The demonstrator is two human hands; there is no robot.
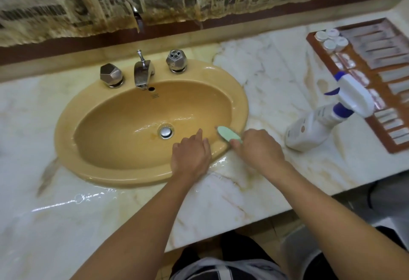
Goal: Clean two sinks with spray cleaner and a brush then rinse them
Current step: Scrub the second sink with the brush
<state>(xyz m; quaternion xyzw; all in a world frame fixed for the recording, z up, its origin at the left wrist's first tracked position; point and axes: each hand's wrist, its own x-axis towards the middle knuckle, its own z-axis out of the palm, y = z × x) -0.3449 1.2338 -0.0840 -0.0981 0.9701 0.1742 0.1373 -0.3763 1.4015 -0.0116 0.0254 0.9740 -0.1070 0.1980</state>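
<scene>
At the wet, veined marble counter (pixel 239 193), glossy mustard-yellow oval sink (pixel 66 129), right hand (pixel 259 149) clenched round a pale green scrub brush (pixel 229 133) on the basin's near-right rim, left hand (pixel 191 156) beside it, fingers loose over the bowl, white spray bottle (pixel 314 127) standing farther right.

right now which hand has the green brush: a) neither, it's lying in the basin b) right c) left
b: the right hand grips the green brush at the right rim of the sink, while the left hand rests open on the front of the basin.
</scene>
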